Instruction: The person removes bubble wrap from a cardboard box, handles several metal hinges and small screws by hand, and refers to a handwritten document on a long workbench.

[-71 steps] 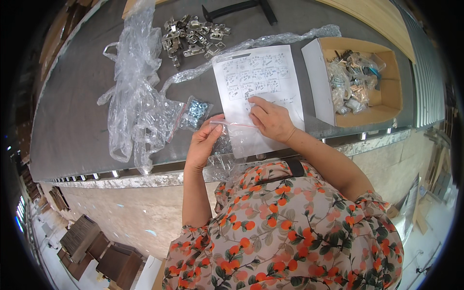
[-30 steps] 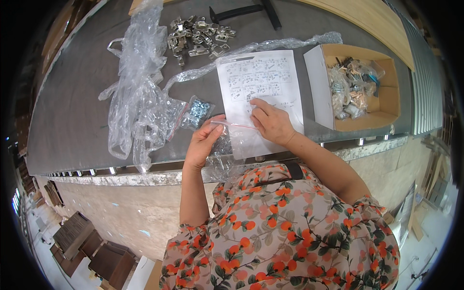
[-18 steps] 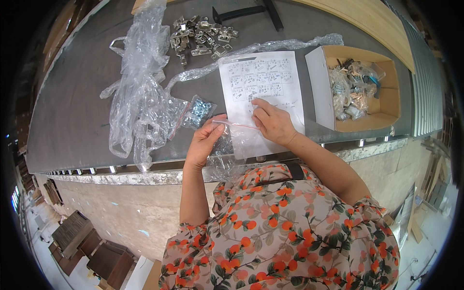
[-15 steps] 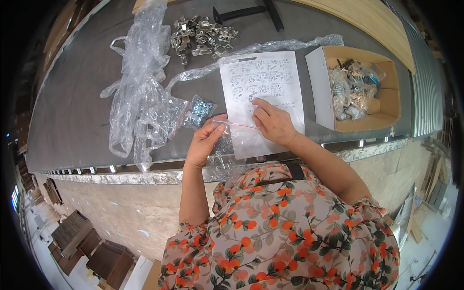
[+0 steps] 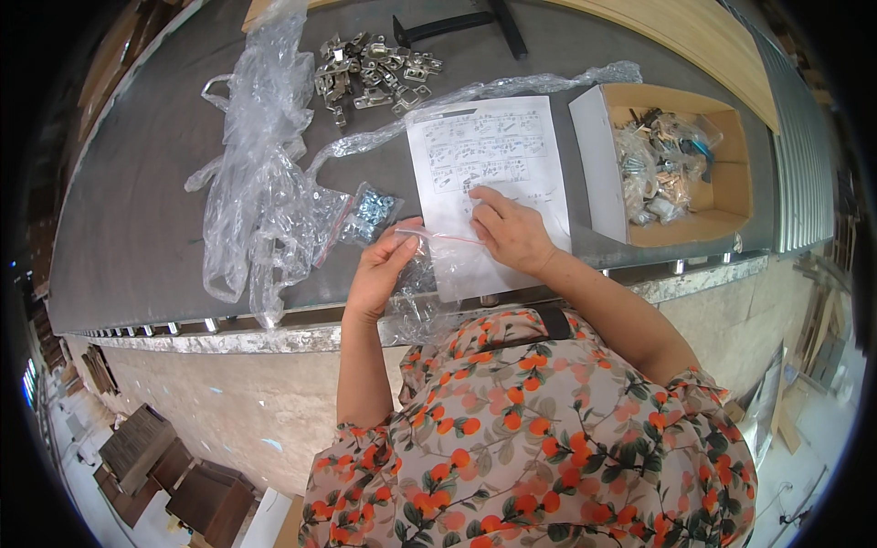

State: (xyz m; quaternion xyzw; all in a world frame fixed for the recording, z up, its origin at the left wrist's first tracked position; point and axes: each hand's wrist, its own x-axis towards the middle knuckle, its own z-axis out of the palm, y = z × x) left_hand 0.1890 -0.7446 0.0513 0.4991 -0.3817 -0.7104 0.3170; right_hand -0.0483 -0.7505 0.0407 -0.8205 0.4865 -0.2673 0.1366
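Observation:
A clear zip bag (image 5: pixel 422 290) with a red seal line is stretched between both hands at the table's front edge. My left hand (image 5: pixel 382 267) pinches one end of its top edge between thumb and fingers. The other end is in the curled fingers of my right hand (image 5: pixel 516 236), whose index finger points onto a printed sheet (image 5: pixel 544 196). Small pictures of parts in a grid fill the sheet's upper half; the hand and bag cover some of its lower half. Just beyond my left hand lies a clear bag of small bluish metal fittings (image 5: pixel 373 210).
Crumpled clear plastic wrap (image 5: pixel 251 173) lies to the left, with a strand running behind the sheet. Metal hinges (image 5: pixel 375 73) are heaped farther back near a black hammer (image 5: pixel 448 27). An open cardboard box (image 5: pixel 731 173) at right holds bagged hardware. Pale boards (image 5: pixel 694 36) line the far edge.
The whole view has shifted slightly. Both hands keep the same hold on the bag, and the right index finger stays on the sheet.

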